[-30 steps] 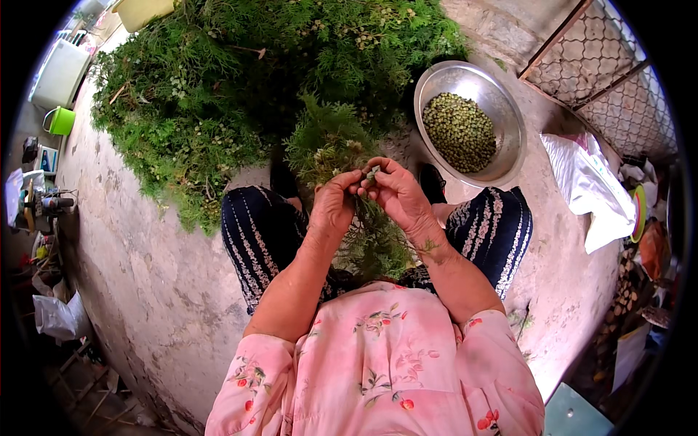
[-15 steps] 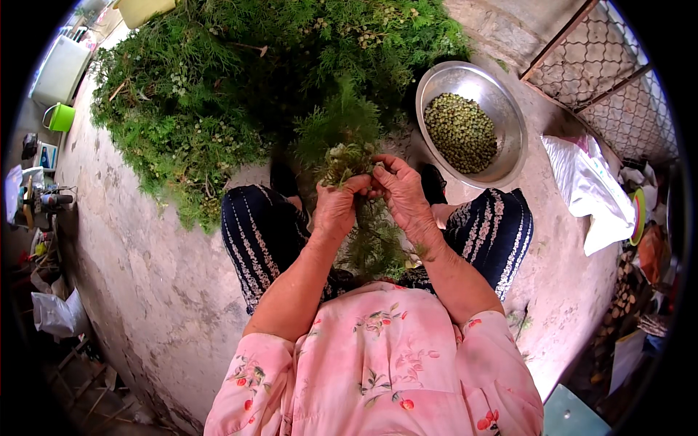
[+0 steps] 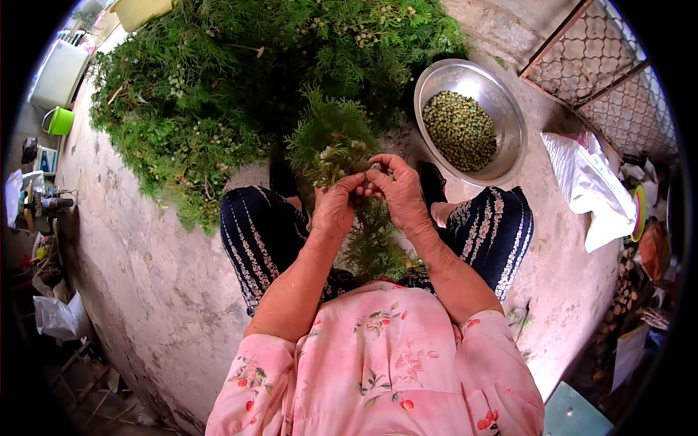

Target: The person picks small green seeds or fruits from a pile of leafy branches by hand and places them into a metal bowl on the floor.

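Reviewer: Grip check, quick: what does your left hand (image 3: 334,208) have?

Annotator: Your left thumb and fingers are closed around a leafy green sprig (image 3: 331,138), low down near its clustered, paler part. No slack there.

Reviewer: And your right hand (image 3: 403,196)?

Annotator: Fingers curled, forefinger arched over, thumb tip right up by your left fingertips. Can't tell if anything sits in that pinch; too small.

Reviewer: Where's the sprig?

Annotator: Between your knees, just ahead of both hands, top pointing away from you toward the heap of branches (image 3: 196,109). More greenery (image 3: 374,243) hangs below your hands, over your lap; can't tell if it's the same stem.

Reviewer: Changes from half a second ago?

Annotator: Sprig was blurred and more upright in view; now it's sharper and leans over to your left. Your right thumb has come in closer to the left hand. A second ago a small grey-green bit showed at your right fingertips; it isn't clear there now.

Reviewer: Rest?

Annotator: Same. Metal bowl (image 3: 511,120) on the floor (image 3: 145,276) ahead of your right knee, small green pods (image 3: 459,131) inside. White sack (image 3: 589,192) farther right.
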Tool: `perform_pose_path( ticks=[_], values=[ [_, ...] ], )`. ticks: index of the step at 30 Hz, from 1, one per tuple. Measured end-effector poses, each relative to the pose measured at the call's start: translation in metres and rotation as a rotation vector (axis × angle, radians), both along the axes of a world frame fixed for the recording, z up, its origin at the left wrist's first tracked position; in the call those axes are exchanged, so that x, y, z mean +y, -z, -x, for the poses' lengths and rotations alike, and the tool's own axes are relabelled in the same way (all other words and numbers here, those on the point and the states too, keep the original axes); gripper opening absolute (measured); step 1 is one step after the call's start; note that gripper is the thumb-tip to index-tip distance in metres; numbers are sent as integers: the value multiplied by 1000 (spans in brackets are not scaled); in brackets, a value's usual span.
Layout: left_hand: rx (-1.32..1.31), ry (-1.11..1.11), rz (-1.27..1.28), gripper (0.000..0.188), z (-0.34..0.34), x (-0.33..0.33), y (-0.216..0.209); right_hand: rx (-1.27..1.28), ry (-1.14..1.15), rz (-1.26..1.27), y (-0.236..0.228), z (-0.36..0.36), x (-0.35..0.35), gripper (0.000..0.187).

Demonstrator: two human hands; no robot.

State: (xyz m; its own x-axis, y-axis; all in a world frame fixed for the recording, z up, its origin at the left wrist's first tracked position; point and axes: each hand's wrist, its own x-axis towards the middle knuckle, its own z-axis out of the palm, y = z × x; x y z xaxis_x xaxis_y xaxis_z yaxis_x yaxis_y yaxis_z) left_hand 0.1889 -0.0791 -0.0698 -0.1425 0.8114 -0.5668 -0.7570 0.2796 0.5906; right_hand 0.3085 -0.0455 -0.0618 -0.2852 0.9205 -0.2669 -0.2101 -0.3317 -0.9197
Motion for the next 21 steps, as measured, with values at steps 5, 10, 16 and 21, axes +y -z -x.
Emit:
perform_pose_path(
  ticks=[5, 10, 16, 21],
  values=[
    [-194, -57, 36, 4, 5, 6, -3, 424, 40, 285, 5, -13, 5, 17],
    [-174, -15, 2, 5, 3, 4, -7, 479, 75, 362, 0, -14, 10, 15],
    [-135, 63, 61, 8, 3, 2, -5, 327, 34, 271, 14, -12, 10, 22],
    [-103, 62, 131, 10, 1, 0, -6, 266, -14, 161, 5, -9, 11, 23]
  ],
)
